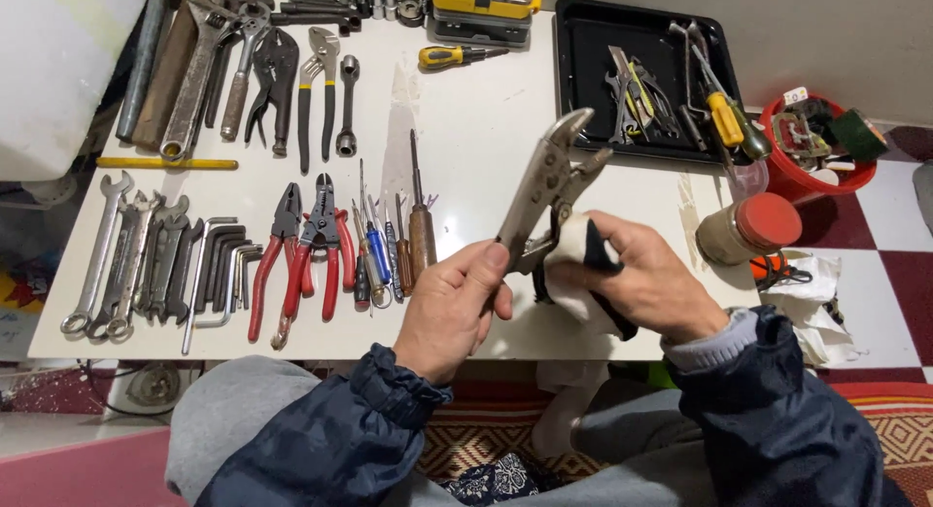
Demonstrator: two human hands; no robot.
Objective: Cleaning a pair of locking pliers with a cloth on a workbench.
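Left hand (450,308) gripping one locking pliers (549,181) at frame centre, right hand (646,279) pressing one white cloth (575,274) against it, two red-handled pliers (301,259) lying on the tabletop (466,128)

Locking pliers (550,176) in left hand (449,308), rag (581,274) (white) in right hand (649,283).

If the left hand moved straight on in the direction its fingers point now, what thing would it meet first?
The left hand points up and right, gripping the locking pliers. Beyond them, probably the black tray of tools comes first, though depth is unclear.
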